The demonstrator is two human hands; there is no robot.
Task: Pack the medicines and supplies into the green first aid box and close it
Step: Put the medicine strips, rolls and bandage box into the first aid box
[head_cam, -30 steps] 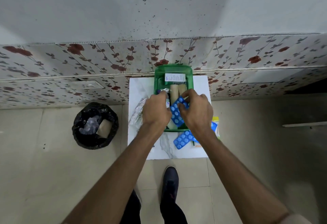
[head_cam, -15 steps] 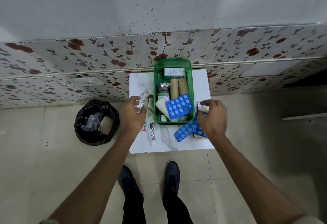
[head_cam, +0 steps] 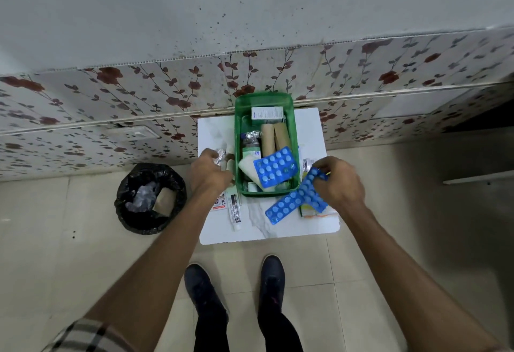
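Note:
The green first aid box point(head_cam: 239, 129) stands open on a small white table point(head_cam: 303, 226), against the wall. Inside lie a white carton point(head_cam: 267, 113), two tan bandage rolls point(head_cam: 274, 136), a bottle point(head_cam: 250, 144), white gauze point(head_cam: 247, 168) and a blue blister pack point(head_cam: 274, 168) on top. My right hand point(head_cam: 340, 183), just right of the box, grips another blue blister pack point(head_cam: 311, 186). A third blue strip point(head_cam: 282, 207) lies under it. My left hand point(head_cam: 210, 175) curls over a foil pack point(head_cam: 221, 154) and a small vial point(head_cam: 229, 161) at the box's left wall.
An ointment tube point(head_cam: 233, 208) and a red-white sachet point(head_cam: 218, 204) lie left of the box. A yellow-green packet point(head_cam: 305, 210) sits under the strips. A black-lined bin point(head_cam: 150, 198) stands on the floor to the left. My shoes point(head_cam: 271, 276) are below the table's front edge.
Both hands left the box after laying a blue blister pack inside. My right hand went right and lifted another blister pack; my left hand went to the items left of the box.

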